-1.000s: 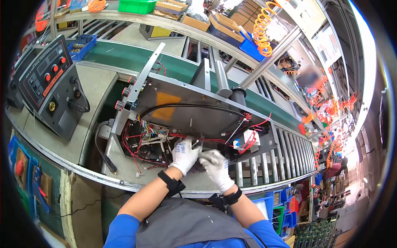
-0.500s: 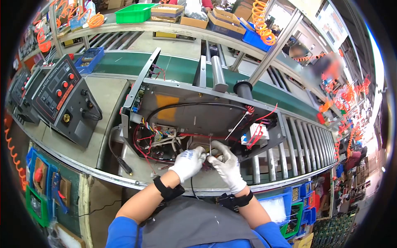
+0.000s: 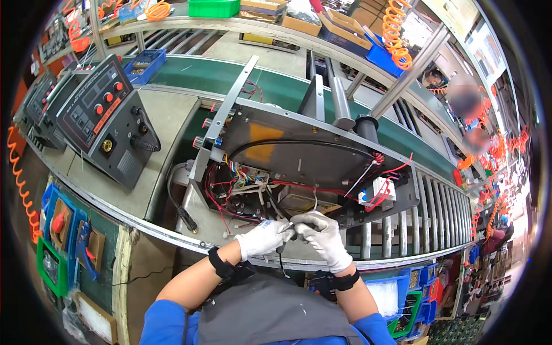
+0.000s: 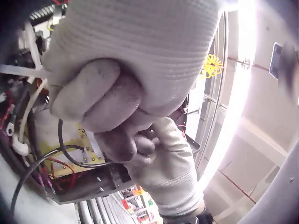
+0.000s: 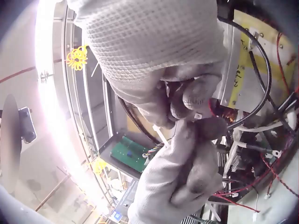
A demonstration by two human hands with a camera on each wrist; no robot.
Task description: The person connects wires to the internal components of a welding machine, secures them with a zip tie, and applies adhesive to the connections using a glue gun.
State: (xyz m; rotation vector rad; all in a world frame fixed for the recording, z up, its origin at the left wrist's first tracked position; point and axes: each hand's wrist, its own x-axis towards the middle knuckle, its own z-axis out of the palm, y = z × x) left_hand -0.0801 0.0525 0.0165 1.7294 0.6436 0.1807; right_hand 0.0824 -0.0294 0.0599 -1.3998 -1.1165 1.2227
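Both hands wear white gloves and meet at the front of an open machine chassis on the bench. My left hand curls its fingers on a thin black cable, which also hangs below the hands. The right hand pinches at the same spot, with a white plastic strip like a cable tie sticking out of its fingers. The fingertips of both hands touch, and they hide the part of the cable between them. Inside the chassis lie red wires and a yellow-taped metal box.
Left of the chassis stands a finished-looking grey machine with red knobs. A plug on a thick lead lies by the chassis. Metal rollers run to the right. Parts bins sit below the bench edge, and blue bins at the left.
My hands have come together, drawn back toward the body and below the chassis opening. The black cable now hangs from them. The white strip now stands up by the right hand. The head view has shifted.
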